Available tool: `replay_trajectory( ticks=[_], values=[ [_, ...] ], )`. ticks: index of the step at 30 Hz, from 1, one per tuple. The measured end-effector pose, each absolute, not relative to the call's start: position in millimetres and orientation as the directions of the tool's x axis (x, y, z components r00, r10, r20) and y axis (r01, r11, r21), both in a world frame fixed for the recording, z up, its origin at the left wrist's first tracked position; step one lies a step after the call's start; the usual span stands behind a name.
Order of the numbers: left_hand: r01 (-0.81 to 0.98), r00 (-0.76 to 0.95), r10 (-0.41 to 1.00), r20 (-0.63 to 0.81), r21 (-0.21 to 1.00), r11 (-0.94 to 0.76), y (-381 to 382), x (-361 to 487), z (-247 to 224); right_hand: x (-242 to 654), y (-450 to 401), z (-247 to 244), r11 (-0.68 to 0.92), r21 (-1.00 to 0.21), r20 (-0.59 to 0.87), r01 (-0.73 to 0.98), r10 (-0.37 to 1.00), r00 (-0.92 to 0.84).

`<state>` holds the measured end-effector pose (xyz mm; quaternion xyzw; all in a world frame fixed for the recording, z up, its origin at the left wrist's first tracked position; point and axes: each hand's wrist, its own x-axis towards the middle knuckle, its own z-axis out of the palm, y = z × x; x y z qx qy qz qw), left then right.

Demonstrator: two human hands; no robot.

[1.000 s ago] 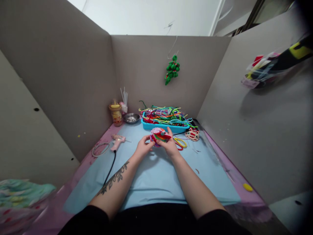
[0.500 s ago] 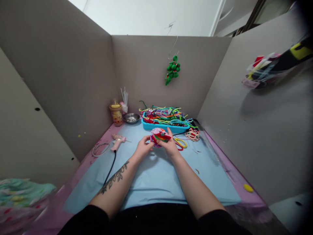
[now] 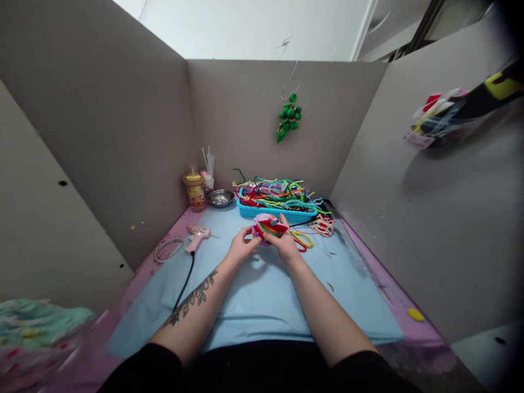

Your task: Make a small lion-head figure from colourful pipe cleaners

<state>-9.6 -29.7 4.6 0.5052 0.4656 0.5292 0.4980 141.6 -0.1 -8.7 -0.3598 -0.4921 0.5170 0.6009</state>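
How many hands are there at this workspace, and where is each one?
2: the left hand holds the left side of the colourful piece; the right hand holds its right side. No others show.

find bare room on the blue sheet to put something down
Bare blue sheet lies between the left forearm and right forearm, and right of the latter, beyond a small scrap, towards the yellow disc. The back is crowded: turquoise tray, metal bowl, cup.
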Motion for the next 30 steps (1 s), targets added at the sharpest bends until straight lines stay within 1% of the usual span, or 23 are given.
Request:
replay_trajectory(
  ticks=[11,20,30],
  values=[
    [-0.065,-0.003,0.998,0.061,0.996,-0.061,-28.0,-8.5,2.3,141.1,-2.3,-8.4,0.226,-0.954,0.234,-0.197,0.972,-0.019],
    [-0.087,-0.015,0.999,0.037,0.995,-0.039,-29.2,-9.0,5.7,140.5,-2.6,-4.6,0.194,-0.948,0.208,-0.253,0.978,-0.03],
    [-0.101,-0.031,0.999,0.026,0.994,-0.029,-29.8,-10.5,4.8,140.5,-2.0,-7.9,0.205,-0.948,0.218,-0.243,0.976,-0.028]
  ],
)
